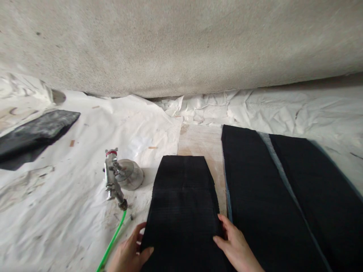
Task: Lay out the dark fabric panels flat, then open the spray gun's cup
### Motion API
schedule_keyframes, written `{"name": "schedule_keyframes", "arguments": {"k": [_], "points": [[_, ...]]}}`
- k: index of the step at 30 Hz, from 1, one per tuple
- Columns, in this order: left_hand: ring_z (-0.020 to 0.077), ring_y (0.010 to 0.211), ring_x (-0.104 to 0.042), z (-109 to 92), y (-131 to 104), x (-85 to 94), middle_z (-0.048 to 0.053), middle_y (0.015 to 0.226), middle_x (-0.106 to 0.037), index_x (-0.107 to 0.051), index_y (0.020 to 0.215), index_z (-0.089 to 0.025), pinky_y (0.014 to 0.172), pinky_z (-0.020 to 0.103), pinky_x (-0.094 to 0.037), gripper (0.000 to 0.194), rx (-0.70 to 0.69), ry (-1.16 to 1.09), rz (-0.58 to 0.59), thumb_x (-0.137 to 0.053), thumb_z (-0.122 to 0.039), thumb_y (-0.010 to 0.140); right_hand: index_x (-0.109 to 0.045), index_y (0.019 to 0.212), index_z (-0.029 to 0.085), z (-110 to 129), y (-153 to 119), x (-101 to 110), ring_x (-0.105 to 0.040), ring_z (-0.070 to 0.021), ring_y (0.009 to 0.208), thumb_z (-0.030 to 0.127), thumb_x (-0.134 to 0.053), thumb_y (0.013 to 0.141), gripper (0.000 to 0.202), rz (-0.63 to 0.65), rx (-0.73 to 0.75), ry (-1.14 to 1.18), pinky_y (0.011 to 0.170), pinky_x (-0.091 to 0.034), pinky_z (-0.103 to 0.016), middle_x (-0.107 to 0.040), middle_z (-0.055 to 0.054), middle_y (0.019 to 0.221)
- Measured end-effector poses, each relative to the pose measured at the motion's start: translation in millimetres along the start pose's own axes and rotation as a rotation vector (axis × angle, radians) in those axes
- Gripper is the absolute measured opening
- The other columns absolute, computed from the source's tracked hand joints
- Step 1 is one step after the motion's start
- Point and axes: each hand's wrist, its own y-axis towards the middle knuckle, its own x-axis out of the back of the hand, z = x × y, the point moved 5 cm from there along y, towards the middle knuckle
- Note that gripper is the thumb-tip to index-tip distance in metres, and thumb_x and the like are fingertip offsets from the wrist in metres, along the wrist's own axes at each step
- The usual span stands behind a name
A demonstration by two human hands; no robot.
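Observation:
A black, finely ribbed panel of fabric or sheet [183,204] with a tapered far end lies in front of me, its near part cut off by the frame. My left hand [132,247] grips its left edge, thumb on top and fingers at the side. On the opposite edge, my right hand [234,241] pinches the panel between thumb and fingers. To the right lie two more black panels, one nearer [255,196] and one farther right [317,189], with a pale bluish strip between them.
Left of the panel stands a metal spray gun [112,177] with a cup and a green hose [113,236]. A dark scrap sheet [36,138] lies at far left on the white covering [85,196]. A large grey, rough-surfaced mass [181,49] spans the top.

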Motion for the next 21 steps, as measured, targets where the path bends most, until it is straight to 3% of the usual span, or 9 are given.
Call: {"name": "schedule_keyframes", "arguments": {"k": [6, 9, 13, 16, 21], "points": [[0.0222, 0.076, -0.067, -8.2, -8.9, -0.9, 0.005, 0.093, -0.068, -0.041, 0.126, -0.021, 0.069, 0.033, -0.051, 0.058, -0.038, 0.072, -0.058, -0.059, -0.032, 0.072, -0.047, 0.128, 0.015, 3.3, -1.2, 1.4, -0.060, -0.0274, 0.109, 0.042, -0.052, 0.071, 0.064, -0.021, 0.011, -0.160, 0.095, -0.049, -0.039, -0.065, -0.012, 0.113], [0.0253, 0.089, -0.066, -11.8, -14.5, 0.7, 0.008, 0.102, -0.068, -0.043, 0.128, -0.021, 0.077, 0.036, -0.050, 0.060, -0.077, 0.152, -0.133, -0.057, -0.025, 0.070, -0.050, 0.123, 0.015, -4.2, 3.0, 7.1, -0.064, -0.0286, 0.093, 0.050, -0.049, 0.072, 0.062, -0.054, 0.045, -0.265, 0.085, -0.053, -0.042, -0.066, -0.013, 0.103], [0.0286, 0.109, -0.061, -11.3, -19.8, 3.0, 0.010, 0.116, -0.065, -0.043, 0.132, -0.023, 0.089, 0.038, -0.047, 0.064, -0.091, 0.205, -0.207, -0.057, -0.020, 0.069, -0.056, 0.114, 0.020, -5.7, 11.8, 18.1, -0.064, -0.0237, 0.078, 0.056, -0.048, 0.077, 0.052, -0.053, 0.150, -0.365, 0.075, -0.056, -0.039, -0.064, -0.010, 0.100], [0.0293, 0.111, -0.060, -13.6, -24.5, 6.7, 0.010, 0.121, -0.062, -0.041, 0.134, -0.025, 0.091, 0.040, -0.046, 0.063, -0.068, 0.241, -0.223, -0.057, -0.023, 0.072, -0.057, 0.112, 0.023, 7.1, 19.9, 27.6, -0.064, -0.0230, 0.080, 0.059, -0.048, 0.079, 0.049, -0.070, 0.189, -0.412, 0.076, -0.055, -0.038, -0.062, -0.009, 0.104], [0.0297, 0.106, -0.062, -22.4, -25.2, 18.6, 0.014, 0.120, -0.062, -0.043, 0.134, -0.021, 0.088, 0.042, -0.051, 0.053, -0.071, 0.325, -0.287, -0.049, -0.043, 0.085, -0.060, 0.104, 0.023, 48.2, 42.6, 30.6, -0.062, -0.0229, 0.076, 0.053, -0.050, 0.078, 0.041, -0.107, 0.263, -0.416, 0.072, -0.052, -0.039, -0.062, -0.007, 0.094]]}}
